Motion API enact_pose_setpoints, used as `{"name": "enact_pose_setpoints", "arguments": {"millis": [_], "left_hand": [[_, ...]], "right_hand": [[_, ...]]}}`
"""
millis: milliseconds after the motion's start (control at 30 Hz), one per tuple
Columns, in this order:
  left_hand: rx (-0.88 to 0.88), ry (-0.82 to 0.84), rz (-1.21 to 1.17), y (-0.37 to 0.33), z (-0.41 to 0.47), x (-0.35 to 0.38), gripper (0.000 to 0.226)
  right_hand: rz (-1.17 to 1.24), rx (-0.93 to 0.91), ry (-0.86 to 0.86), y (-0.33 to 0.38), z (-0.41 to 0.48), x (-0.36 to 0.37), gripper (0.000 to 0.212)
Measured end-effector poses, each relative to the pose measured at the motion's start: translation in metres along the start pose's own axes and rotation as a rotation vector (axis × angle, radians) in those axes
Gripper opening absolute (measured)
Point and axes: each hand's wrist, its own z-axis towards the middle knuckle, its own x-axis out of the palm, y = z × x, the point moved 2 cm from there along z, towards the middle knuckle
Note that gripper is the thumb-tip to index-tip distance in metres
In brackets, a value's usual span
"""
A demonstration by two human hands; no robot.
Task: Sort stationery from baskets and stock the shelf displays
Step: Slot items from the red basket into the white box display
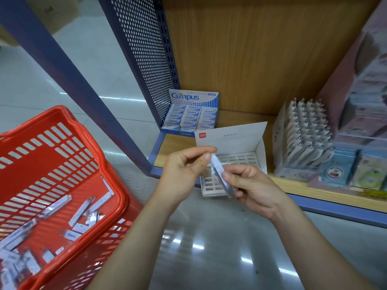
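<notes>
Both hands hold one slim blue-and-white stationery packet (221, 177) above a white display box (232, 143) with a slotted insert on the low shelf. My left hand (184, 170) pinches the packet's upper end. My right hand (253, 185) pinches its lower end. The box's lid flap stands open behind. A red plastic basket (69, 164) at the left holds several similar loose packets (62, 208).
A blue Campus box of erasers (191, 114) sits in the shelf's back left corner. A clear case of white pens (303, 139) and small colourful packs (354, 170) stand to the right. A blue perforated side panel (146, 49) bounds the shelf. Shiny floor lies below.
</notes>
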Motion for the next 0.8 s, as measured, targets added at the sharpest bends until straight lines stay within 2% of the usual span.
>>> {"name": "enact_pose_setpoints", "arguments": {"millis": [67,133,200,333,533,700,800], "left_hand": [[0.055,-0.115,0.131,0.004,0.011,-0.004,0.021],[0.098,-0.161,0.276,0.012,0.023,-0.008,0.026],[0.109,-0.116,0.383,0.028,0.034,-0.007,0.033],[0.035,-0.010,0.494,0.050,0.043,0.001,0.037],[0.078,0.019,0.504,0.057,0.044,-0.003,0.037],[0.139,0.118,0.589,0.053,0.039,-0.002,0.058],[0.156,0.168,0.666,0.051,0.039,-0.002,0.056]], "right_hand": [[-0.027,-0.074,-0.218,0.005,0.008,-0.012,0.018],[-0.106,-0.186,-0.432,0.012,0.020,-0.025,0.006],[-0.240,-0.267,-0.531,0.014,0.034,-0.030,0.014],[-0.450,-0.316,-0.537,0.001,0.058,-0.026,0.023],[-0.562,-0.363,-0.552,-0.008,0.064,-0.018,0.015],[-0.747,-0.402,-0.532,-0.008,0.063,-0.013,0.014],[-0.837,-0.414,-0.518,-0.008,0.063,-0.013,0.013]]}}
